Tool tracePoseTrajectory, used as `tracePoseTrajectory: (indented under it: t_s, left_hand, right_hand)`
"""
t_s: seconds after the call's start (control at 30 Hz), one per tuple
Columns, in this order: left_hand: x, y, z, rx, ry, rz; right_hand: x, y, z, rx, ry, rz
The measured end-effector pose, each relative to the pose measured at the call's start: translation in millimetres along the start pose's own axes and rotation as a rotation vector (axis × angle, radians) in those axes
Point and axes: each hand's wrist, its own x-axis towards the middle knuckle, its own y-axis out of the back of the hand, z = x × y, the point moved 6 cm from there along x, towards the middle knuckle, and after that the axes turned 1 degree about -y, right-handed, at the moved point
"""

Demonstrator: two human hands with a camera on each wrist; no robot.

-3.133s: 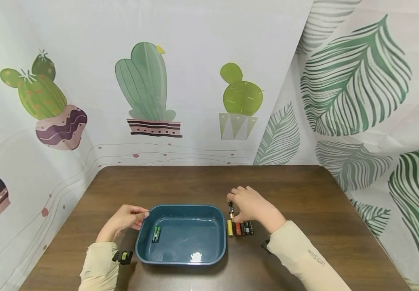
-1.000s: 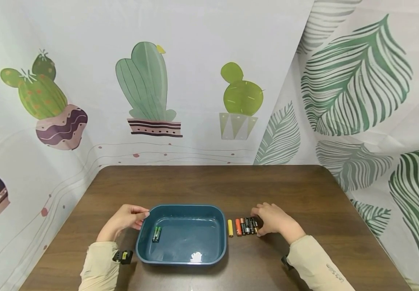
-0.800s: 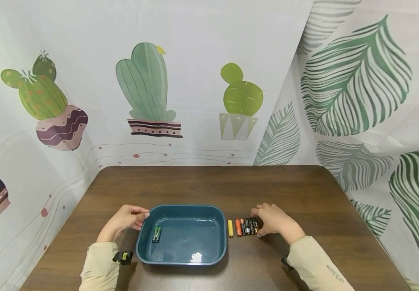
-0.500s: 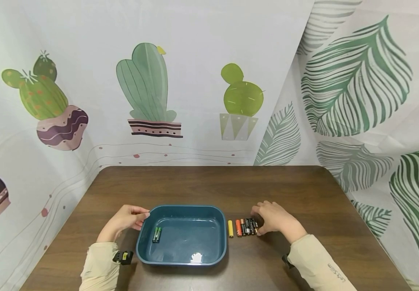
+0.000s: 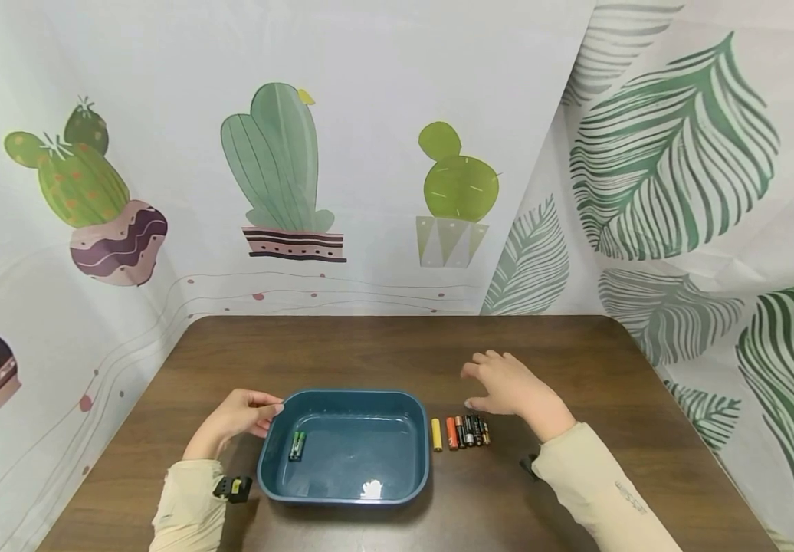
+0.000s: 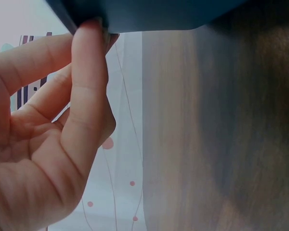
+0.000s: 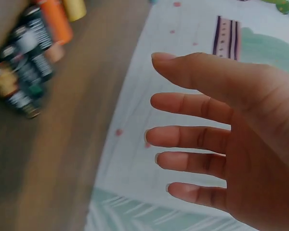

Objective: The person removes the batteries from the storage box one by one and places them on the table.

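At the left end of a dark blue rectangular basin (image 5: 342,497), my left hand (image 5: 238,415) pinches the rim between thumb and fingers. The left wrist view has the thumb (image 6: 89,72) pressed to the basin's edge. Two green batteries (image 5: 296,445) lie side by side inside, near the left wall. Right of the basin a yellow battery (image 5: 436,435) lies by itself. Beside it is a row with an orange-red battery (image 5: 451,434) and several black batteries (image 5: 469,431). My right hand (image 5: 510,389) hovers just behind this row, its fingers spread and holding nothing, as the right wrist view confirms.
Everything stands on a brown wooden table (image 5: 383,349) with rounded far corners. Behind it hangs a pale cloth (image 5: 369,153) printed with cacti and leaves. A small black device (image 5: 233,488) is strapped at my left wrist.
Earlier my right hand carried a black battery, then held its fingers at the right end of the row. It has now lifted off and moved back and left. My left hand has stayed put.
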Motion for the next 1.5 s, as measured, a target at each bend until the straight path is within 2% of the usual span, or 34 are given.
tracePoseTrajectory:
  t_s: [0.33, 0.43, 0.87, 1.13, 1.5]
  left_hand:
    - [0.6, 1.6, 0.2, 0.007, -0.003, 0.003]
    - [0.2, 1.0, 0.6, 0.008, 0.012, 0.015]
    - [-0.7, 0.9, 4.3, -0.002, -0.004, 0.004]
    - [-0.1, 0.3, 2.9, -0.013, -0.012, -0.007]
    - [-0.6, 1.0, 1.6, -0.005, -0.002, 0.000]
  right_hand:
    - [33.3, 27.6, -41.9, 0.005, 0.103, 0.069]
    - [43.3, 30.8, -54.6, 0.019, 0.131, 0.064]
    - [83.9, 31.7, -104.9, 0.020, 0.239, 0.034]
    - [100.4, 23.8, -141.5, -0.017, 0.275, -0.018]
    - [120.2, -9.8, -181.9, -0.063, 0.344, -0.066]
